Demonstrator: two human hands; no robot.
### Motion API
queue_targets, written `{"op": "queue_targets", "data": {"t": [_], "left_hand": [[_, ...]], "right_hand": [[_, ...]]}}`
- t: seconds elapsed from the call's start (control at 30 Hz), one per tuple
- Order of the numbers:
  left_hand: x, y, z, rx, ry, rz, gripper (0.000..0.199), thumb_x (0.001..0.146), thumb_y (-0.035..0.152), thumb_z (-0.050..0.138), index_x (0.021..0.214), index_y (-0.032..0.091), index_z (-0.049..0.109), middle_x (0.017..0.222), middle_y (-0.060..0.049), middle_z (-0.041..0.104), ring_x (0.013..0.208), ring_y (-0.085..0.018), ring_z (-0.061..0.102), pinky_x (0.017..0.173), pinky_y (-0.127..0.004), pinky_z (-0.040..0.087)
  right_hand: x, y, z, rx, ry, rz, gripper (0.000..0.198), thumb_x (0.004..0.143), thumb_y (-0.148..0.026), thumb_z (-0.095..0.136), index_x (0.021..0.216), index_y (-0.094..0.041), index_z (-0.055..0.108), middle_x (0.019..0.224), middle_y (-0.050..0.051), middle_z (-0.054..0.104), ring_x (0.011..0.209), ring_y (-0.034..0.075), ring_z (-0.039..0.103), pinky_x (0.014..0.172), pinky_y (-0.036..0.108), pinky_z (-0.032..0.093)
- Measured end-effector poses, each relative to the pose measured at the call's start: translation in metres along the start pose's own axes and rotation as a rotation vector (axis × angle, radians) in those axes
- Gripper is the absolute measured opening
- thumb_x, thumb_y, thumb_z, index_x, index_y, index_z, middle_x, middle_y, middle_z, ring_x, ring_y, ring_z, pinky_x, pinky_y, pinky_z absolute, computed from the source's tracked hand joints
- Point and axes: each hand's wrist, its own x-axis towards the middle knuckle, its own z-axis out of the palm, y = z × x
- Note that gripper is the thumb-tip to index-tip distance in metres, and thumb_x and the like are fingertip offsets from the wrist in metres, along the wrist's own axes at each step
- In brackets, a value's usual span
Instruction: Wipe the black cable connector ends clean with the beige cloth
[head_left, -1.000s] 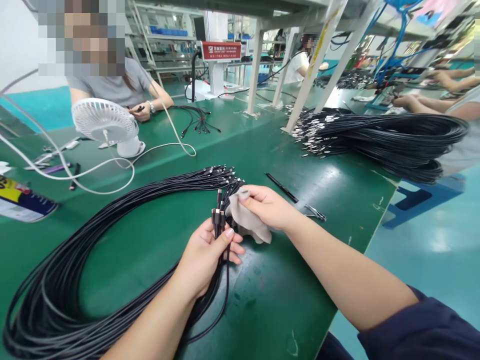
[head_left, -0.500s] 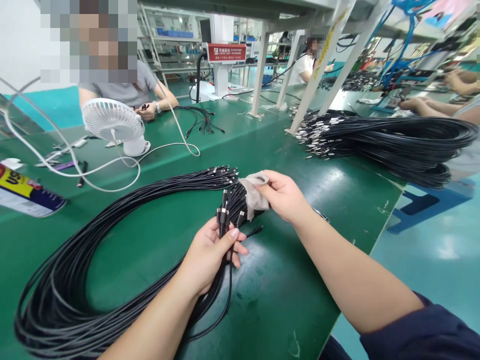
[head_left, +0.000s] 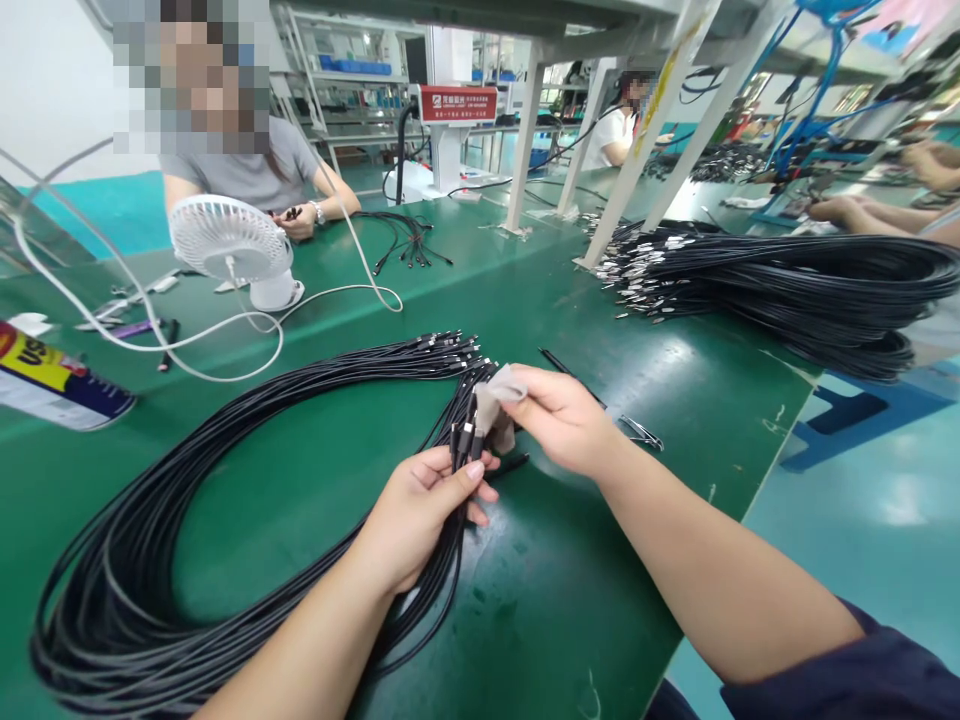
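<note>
My left hand [head_left: 435, 500] is closed round several black USB cables, with their connector ends [head_left: 465, 438] sticking up past the thumb. My right hand [head_left: 562, 415] pinches a thin greyish-white cloth [head_left: 493, 398], which lies against the connectors and partly hides them. Below and to the left, a large looped bundle of black cables [head_left: 112, 590] rests on the green table [head_left: 285, 480]. The far ends of that bundle [head_left: 442, 345] lie just beyond my hands.
A white fan [head_left: 229, 240] and its white cord stand at the left, near a spray can [head_left: 64, 385]. Tweezers [head_left: 641, 432] and a black pen-like stick [head_left: 559, 362] lie beyond my right hand. Another cable pile [head_left: 787, 270] is at the right, past white posts. Across the table sits a person [head_left: 277, 165].
The cloth has come left and onto the connectors in my left hand, my right hand moving with it. The black stick and tweezers beyond my right hand show more fully.
</note>
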Motion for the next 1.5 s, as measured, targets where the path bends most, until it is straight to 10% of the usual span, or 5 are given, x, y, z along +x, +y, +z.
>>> {"op": "queue_targets", "data": {"t": [0.37, 0.57, 1.0, 1.5], "left_hand": [[-0.002, 0.002, -0.003, -0.146, -0.014, -0.022, 0.026, 0.070, 0.032, 0.080, 0.082, 0.010, 0.072, 0.064, 0.000, 0.053, 0.052, -0.005, 0.034, 0.042, -0.017, 0.023], [0.000, 0.001, -0.002, -0.143, 0.007, 0.016, 0.028, 0.070, 0.033, 0.080, 0.069, 0.012, 0.061, 0.056, 0.004, 0.044, 0.050, -0.004, 0.031, 0.043, -0.017, 0.020], [0.003, -0.005, -0.002, -0.048, 0.016, 0.026, 0.029, 0.070, 0.036, 0.078, 0.072, 0.011, 0.063, 0.053, 0.006, 0.042, 0.048, -0.004, 0.030, 0.042, -0.016, 0.021], [0.004, 0.001, -0.005, -0.156, -0.037, -0.051, 0.033, 0.069, 0.036, 0.080, 0.069, 0.011, 0.058, 0.053, 0.009, 0.034, 0.046, -0.002, 0.020, 0.041, -0.018, 0.014]], "right_hand": [[0.007, 0.029, -0.014, 0.736, 0.267, 0.308, 0.034, 0.087, -0.053, 0.052, 0.071, -0.023, 0.050, 0.063, 0.000, 0.050, 0.054, 0.014, 0.049, 0.049, 0.027, 0.045], [-0.001, 0.022, 0.007, 0.426, -0.071, 0.376, 0.034, 0.082, -0.051, 0.064, 0.080, -0.017, 0.059, 0.054, -0.005, 0.048, 0.040, 0.007, 0.039, 0.037, 0.020, 0.031], [-0.003, 0.021, 0.015, 0.231, -0.221, 0.330, 0.029, 0.084, -0.042, 0.061, 0.075, -0.015, 0.058, 0.056, -0.003, 0.053, 0.046, 0.009, 0.051, 0.043, 0.019, 0.043], [-0.003, 0.020, 0.011, -0.551, -0.104, -0.215, 0.024, 0.091, -0.017, 0.039, 0.067, -0.021, 0.035, 0.061, -0.002, 0.044, 0.058, 0.013, 0.042, 0.058, 0.025, 0.033]]}}
